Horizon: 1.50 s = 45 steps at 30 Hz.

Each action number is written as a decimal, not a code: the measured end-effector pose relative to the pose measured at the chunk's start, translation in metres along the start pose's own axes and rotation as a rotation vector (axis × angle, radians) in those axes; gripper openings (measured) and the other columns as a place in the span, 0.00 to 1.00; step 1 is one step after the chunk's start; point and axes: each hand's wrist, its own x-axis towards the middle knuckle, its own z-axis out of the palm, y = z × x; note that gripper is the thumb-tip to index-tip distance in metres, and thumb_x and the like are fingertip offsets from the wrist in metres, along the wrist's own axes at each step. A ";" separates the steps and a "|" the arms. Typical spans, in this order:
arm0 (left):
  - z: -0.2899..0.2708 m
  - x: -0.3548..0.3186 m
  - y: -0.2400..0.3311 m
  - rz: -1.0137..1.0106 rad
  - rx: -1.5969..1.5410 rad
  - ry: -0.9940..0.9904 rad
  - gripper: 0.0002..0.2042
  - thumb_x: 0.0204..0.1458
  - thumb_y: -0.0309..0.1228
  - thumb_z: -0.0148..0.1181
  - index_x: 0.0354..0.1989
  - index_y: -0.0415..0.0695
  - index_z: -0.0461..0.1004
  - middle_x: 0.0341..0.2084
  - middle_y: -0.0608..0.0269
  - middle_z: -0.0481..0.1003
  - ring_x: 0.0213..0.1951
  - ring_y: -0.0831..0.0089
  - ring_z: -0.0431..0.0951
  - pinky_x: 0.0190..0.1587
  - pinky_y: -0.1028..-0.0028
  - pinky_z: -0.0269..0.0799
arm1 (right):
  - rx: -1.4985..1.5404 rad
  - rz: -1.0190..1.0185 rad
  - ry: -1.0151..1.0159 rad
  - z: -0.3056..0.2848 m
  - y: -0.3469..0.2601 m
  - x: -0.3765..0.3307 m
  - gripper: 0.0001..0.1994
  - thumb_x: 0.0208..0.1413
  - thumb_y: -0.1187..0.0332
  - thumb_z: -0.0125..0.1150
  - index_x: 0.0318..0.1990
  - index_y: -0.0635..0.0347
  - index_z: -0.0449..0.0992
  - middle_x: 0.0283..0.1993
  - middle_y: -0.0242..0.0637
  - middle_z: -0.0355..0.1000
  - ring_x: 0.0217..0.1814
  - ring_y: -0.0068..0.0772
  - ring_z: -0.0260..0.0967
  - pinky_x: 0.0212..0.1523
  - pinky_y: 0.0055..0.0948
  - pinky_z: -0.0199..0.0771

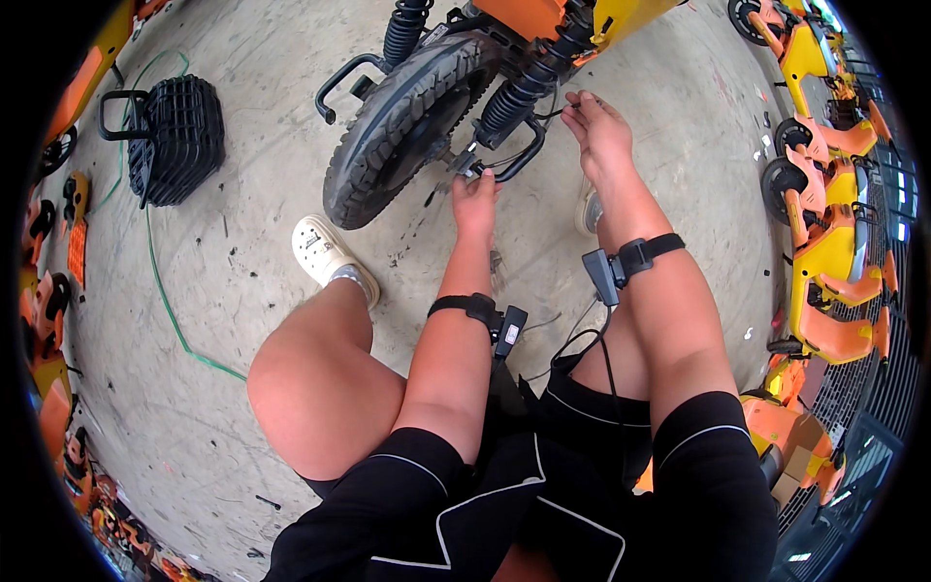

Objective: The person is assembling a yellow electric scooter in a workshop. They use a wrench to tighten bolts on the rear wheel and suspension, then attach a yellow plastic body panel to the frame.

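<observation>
A person crouches before a black rubber wheel with deep, blocky tread [364, 165], which stands at upper middle, leaning, under an orange and yellow body [524, 14]. The person's left hand [474, 206] reaches up to a small grey metal fitting [467, 163] beside the hub, fingertips touching it; whether its grip pinches the metal, the view cannot tell. The right hand [603, 136] is raised to the right of the wheel, its grip pressed together on a thin black cable [553, 113]. 2 ribbed black coil springs, the nearer [509, 102] and the farther [407, 29], flank the tyre, and smooth bent tubular black bars, 1 at right [529, 155] and 1 at left [341, 80], jut out beside it.

The floor is scuffed grey concrete [184, 388], flecked with dark scraps. Left of the wheel sits a slatted black plastic basket [184, 141], near a slender green hose [157, 276] curving across the concrete. Glossy yellow and orange vehicles [810, 281] line the right side before dark, ribbed panelling [853, 388], with a brown cardboard box [801, 448] lower down.
</observation>
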 end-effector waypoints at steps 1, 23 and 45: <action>0.000 0.000 0.000 -0.003 0.002 0.001 0.24 0.61 0.36 0.59 0.61 0.43 0.58 0.46 0.58 0.73 0.44 0.70 0.77 0.51 0.67 0.71 | -0.029 -0.013 0.001 0.002 0.000 -0.001 0.12 0.65 0.70 0.53 0.47 0.71 0.72 0.44 0.41 0.75 0.40 0.29 0.73 0.45 0.27 0.79; 0.007 0.008 0.009 -0.068 -0.061 0.062 0.16 0.64 0.41 0.53 0.50 0.42 0.66 0.45 0.61 0.76 0.47 0.66 0.77 0.51 0.63 0.74 | -1.063 -0.528 -0.031 0.021 0.038 -0.085 0.12 0.62 0.68 0.53 0.50 0.62 0.73 0.53 0.47 0.75 0.45 0.50 0.76 0.47 0.39 0.75; 0.009 0.005 0.007 -0.067 -0.103 0.081 0.13 0.63 0.40 0.55 0.47 0.44 0.68 0.39 0.67 0.76 0.41 0.74 0.76 0.46 0.68 0.72 | -0.825 -0.523 -0.014 -0.010 0.042 -0.066 0.10 0.67 0.69 0.48 0.48 0.65 0.71 0.49 0.45 0.76 0.45 0.37 0.76 0.46 0.31 0.78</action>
